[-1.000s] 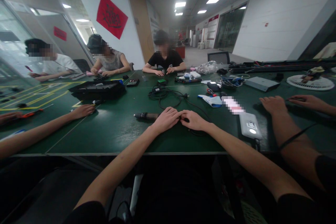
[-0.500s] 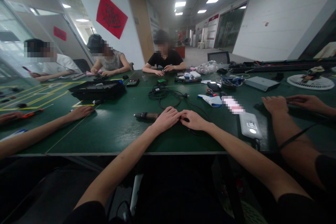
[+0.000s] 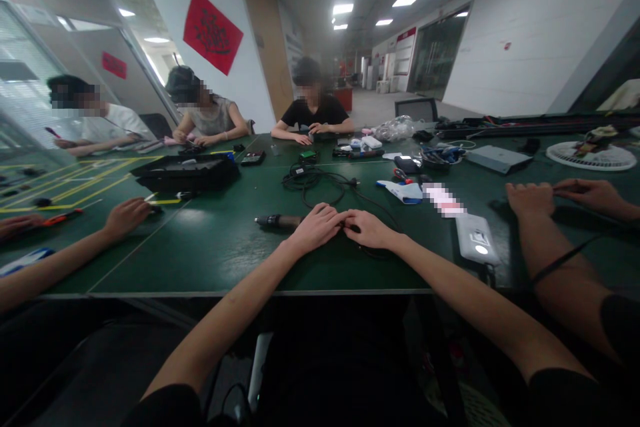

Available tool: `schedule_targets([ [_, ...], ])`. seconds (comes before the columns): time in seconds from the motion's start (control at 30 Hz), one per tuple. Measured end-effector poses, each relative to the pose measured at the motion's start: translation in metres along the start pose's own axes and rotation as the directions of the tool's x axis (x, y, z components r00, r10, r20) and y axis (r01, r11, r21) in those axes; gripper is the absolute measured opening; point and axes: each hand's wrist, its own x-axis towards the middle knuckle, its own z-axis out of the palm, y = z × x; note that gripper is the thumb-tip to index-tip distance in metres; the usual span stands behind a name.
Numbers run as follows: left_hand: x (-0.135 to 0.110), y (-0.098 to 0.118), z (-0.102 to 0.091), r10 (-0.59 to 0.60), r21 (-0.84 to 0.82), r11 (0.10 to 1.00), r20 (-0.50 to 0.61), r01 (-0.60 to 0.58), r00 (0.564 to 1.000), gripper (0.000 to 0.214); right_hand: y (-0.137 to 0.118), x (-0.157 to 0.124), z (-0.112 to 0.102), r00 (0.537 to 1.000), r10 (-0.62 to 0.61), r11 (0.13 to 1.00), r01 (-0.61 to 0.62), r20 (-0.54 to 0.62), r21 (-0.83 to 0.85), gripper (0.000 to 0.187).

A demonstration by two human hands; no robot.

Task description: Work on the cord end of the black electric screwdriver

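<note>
A corded hand tool (image 3: 280, 221) with a silver tip, dark ribbed collar and brownish body lies along the table, its tip pointing left. My left hand (image 3: 319, 227) is closed over its rear part, hiding that end. Against the left fingertips, my right hand (image 3: 369, 229) is closed with bent fingers. Whatever sits between those fingers is hidden. A dark cable (image 3: 375, 253) shows just below my right hand. Beyond both hands lies a coiled black cord (image 3: 320, 177) with a plug (image 3: 355, 181).
Left is a black tray (image 3: 187, 172), near a co-worker's hand (image 3: 127, 217). On the right lie a blue-white packet (image 3: 403, 191), a white device (image 3: 477, 239) and another co-worker's hands (image 3: 530, 200). The table's near edge (image 3: 350, 292) runs below my forearms. Several people sit opposite.
My hands and the tool have hardly moved. The left co-worker's hand has shifted left and lifted a little. The right co-worker's hands have moved slightly to the right.
</note>
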Motion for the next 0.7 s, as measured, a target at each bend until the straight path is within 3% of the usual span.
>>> schedule_targets([
  [0.37,-0.0001,-0.0001,0.0002,-0.001,0.014,1.0,0.018,0.001,1.0,0.06,0.0,-0.0002,-0.0001,1.0,0.005,1.0,-0.006,0.011,0.02,0.011],
  [0.53,0.0001,0.0016,0.0007,0.052,0.001,0.999,0.033,-0.053,0.998,0.06,-0.0003,-0.0002,-0.0003,0.999,0.049,0.999,-0.049,0.017,0.021,0.009],
  [0.7,-0.0002,0.0033,-0.0003,-0.015,0.031,0.999,0.015,0.014,1.0,0.058,0.0013,0.0006,0.0011,1.0,0.0,1.0,0.0,0.015,-0.001,0.01],
])
